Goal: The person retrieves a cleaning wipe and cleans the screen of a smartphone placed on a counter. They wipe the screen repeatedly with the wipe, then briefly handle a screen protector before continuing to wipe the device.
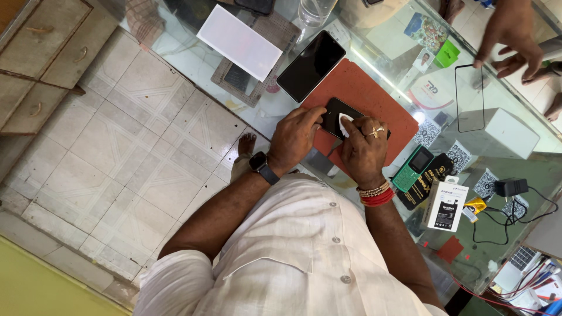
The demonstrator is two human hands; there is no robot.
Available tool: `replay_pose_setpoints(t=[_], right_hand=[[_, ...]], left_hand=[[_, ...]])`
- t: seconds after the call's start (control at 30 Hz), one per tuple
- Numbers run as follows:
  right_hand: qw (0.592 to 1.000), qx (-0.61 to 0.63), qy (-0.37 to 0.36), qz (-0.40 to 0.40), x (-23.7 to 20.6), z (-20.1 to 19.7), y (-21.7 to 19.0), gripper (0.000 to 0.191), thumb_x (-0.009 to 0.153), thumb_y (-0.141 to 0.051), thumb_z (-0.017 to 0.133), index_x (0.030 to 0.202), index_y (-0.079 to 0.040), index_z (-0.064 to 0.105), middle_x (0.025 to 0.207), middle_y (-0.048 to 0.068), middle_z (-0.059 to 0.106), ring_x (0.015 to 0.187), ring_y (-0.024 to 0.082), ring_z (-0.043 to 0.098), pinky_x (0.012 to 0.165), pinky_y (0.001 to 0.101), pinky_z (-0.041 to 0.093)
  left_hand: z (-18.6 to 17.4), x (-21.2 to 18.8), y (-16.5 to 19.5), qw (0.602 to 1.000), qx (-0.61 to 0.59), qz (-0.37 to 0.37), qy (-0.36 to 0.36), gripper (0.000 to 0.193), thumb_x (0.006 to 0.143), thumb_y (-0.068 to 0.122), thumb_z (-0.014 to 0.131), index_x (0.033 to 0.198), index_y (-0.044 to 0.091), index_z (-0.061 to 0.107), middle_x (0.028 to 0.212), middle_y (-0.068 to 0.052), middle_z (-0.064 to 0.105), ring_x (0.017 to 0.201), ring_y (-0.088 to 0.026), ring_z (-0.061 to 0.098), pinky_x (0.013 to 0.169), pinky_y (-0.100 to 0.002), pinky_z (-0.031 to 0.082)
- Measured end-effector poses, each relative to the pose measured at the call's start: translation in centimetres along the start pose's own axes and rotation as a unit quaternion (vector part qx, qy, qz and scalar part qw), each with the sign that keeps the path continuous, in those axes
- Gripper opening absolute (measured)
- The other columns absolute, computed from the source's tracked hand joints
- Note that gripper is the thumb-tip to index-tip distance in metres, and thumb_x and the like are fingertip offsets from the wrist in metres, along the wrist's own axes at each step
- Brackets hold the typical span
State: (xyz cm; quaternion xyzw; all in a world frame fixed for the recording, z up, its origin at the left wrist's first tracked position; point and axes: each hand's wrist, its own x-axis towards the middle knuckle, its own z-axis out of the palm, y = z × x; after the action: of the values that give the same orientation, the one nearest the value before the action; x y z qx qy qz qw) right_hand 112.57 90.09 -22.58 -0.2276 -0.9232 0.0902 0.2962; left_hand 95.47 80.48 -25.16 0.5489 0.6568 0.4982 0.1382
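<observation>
— Two hands at mid-frame, then; what has each got?

— Left hand lies on the near end of a dark phone, its fingers pressed together and flat on the glass. Right hand is beside it, fingers pinching a small white wipe against the screen. The phone rests on a red mat on the glass bench, centre of the frame.

— Starting from the left, what else?

— Wooden drawers at upper left, all closed, contents unseen. Next, a white flat box, lid on, lying on a woven pad. Right of it, a second black phone, face up, overlapping the mat's upper corner.

— And further right?

— A green keypad phone just beside the right wrist, then a white retail box, closed. Above them, a screen protector with a black border lies flat, and another person's hand hovers at upper right. A black charger with its cable sits at the far right.
</observation>
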Motion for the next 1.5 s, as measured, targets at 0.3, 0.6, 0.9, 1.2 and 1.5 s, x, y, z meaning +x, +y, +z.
replay_pose_setpoints(t=[0.3, 0.6, 0.9, 1.2, 1.5], right_hand=[[1.000, -0.004, 0.002, 0.001, -0.1, 0.0, 0.0, 0.046, 0.076, 0.010, 0.068, 0.120, -0.003, 0.074, 0.100, 0.011, 0.062, 0.097, 0.029, 0.061, 0.083, 0.0458, 0.045], [1.000, 0.002, 0.000, 0.009, -0.4, 0.1, 0.1, 0.047, 0.076, 0.010, 0.067, 0.121, -0.003, 0.075, 0.101, 0.011, 0.063, 0.099, 0.030, 0.061, 0.085, 0.0458, 0.046], [0.999, 0.024, 0.035, 0.015, -0.4, -0.1, 0.1, 0.046, 0.076, 0.013, 0.066, 0.119, -0.002, 0.075, 0.100, 0.011, 0.063, 0.098, 0.028, 0.061, 0.085, 0.0434, 0.046], [0.991, 0.035, 0.109, 0.064, -0.9, -0.6, -0.2, 0.046, 0.079, 0.015, 0.063, 0.120, -0.003, 0.075, 0.101, 0.012, 0.059, 0.100, 0.030, 0.057, 0.092, 0.0435, 0.046], [0.975, -0.026, 0.173, 0.134, -1.8, -0.9, 0.3, 0.041, 0.085, 0.015, 0.066, 0.120, -0.004, 0.077, 0.102, 0.009, 0.065, 0.097, 0.027, 0.059, 0.093, 0.0437, 0.042]], left_hand=[[0.0, 0.0, 0.5, 1.000, -0.001, 0.018, 0.020, 0.050, 0.086, -0.005, 0.070, 0.134, 0.001, 0.057, 0.100, -0.010, 0.070, 0.098, -0.028, 0.068, 0.083, -0.039, 0.058], [0.1, 0.0, 0.7, 0.999, 0.041, 0.035, 0.000, 0.039, 0.092, -0.007, 0.065, 0.129, 0.004, 0.059, 0.096, -0.009, 0.069, 0.096, -0.028, 0.065, 0.086, -0.041, 0.055], [-0.6, -0.5, 0.6, 0.999, 0.009, -0.036, 0.021, 0.027, 0.088, 0.003, 0.074, 0.113, 0.003, 0.065, 0.089, -0.009, 0.065, 0.088, -0.028, 0.062, 0.082, -0.043, 0.052], [-0.3, 0.0, 0.9, 0.997, 0.060, 0.016, 0.043, 0.021, 0.087, 0.009, 0.076, 0.107, 0.000, 0.073, 0.097, -0.007, 0.067, 0.095, -0.028, 0.062, 0.084, -0.041, 0.053], [1.8, 1.9, 1.0, 0.983, 0.185, -0.008, 0.003, 0.008, 0.086, 0.004, 0.065, 0.093, 0.003, 0.068, 0.089, -0.012, 0.068, 0.086, -0.033, 0.066, 0.076, -0.045, 0.055]])
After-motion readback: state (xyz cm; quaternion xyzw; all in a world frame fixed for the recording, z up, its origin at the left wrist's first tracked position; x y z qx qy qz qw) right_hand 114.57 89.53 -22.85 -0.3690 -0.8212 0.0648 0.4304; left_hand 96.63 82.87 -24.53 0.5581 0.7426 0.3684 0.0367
